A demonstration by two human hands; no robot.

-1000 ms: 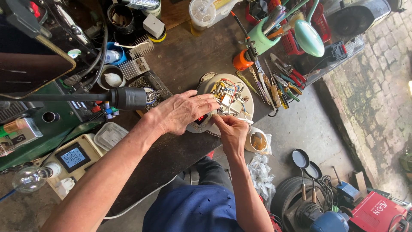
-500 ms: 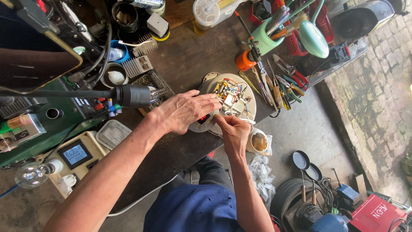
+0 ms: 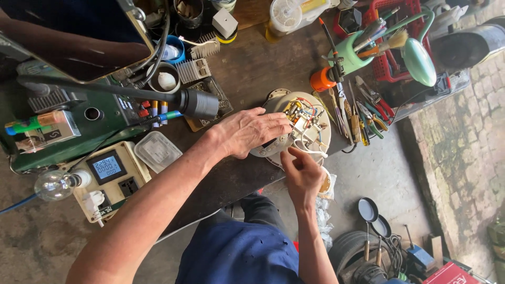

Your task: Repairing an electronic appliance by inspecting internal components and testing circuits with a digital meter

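Note:
A round cream appliance base [image 3: 320, 113] lies upside down on the dark workbench, its coloured wires and terminals exposed. My left hand [image 3: 251, 131] rests flat on its left side and holds it steady. My right hand [image 3: 301, 171] is at its near edge, fingers pinched together around a white wire coming from the wiring. Whether a small tool is in those fingers is hidden.
A green cup of tools [image 3: 351, 55], an orange can [image 3: 322, 80], and loose screwdrivers and pliers [image 3: 357, 113] lie right of the base. A power meter box [image 3: 108, 171], a bulb [image 3: 52, 184], a clear lid [image 3: 157, 151] and a green machine [image 3: 68, 126] sit left. The bench edge [image 3: 231, 194] runs by my knees.
My left hand stays on the base. My right hand has shifted slightly at the near edge of the wiring, fingers still pinched.

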